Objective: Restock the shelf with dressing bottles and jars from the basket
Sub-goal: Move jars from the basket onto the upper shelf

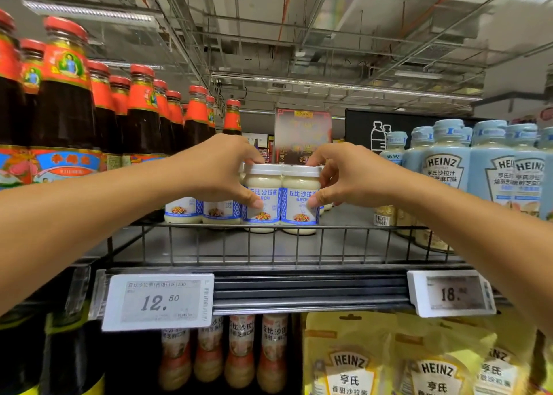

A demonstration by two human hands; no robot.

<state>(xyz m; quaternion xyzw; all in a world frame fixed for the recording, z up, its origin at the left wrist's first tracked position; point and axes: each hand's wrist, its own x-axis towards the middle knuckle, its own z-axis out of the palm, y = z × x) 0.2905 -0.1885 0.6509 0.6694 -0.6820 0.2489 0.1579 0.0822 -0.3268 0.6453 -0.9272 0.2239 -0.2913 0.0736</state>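
Observation:
Two white-lidded jars of cream dressing stand side by side on the grey top shelf, behind its wire front rail. My left hand grips the left jar, thumb on its label and fingers over the lid. My right hand grips the right jar the same way, from the right. More of the same jars stand to the left of the pair, partly hidden by my left hand. The basket is out of view.
Dark sauce bottles with red caps crowd the left of the shelf. Pale blue Heinz bottles fill the right. Price tags hang on the shelf edge. Below are dressing bottles and yellow Heinz pouches.

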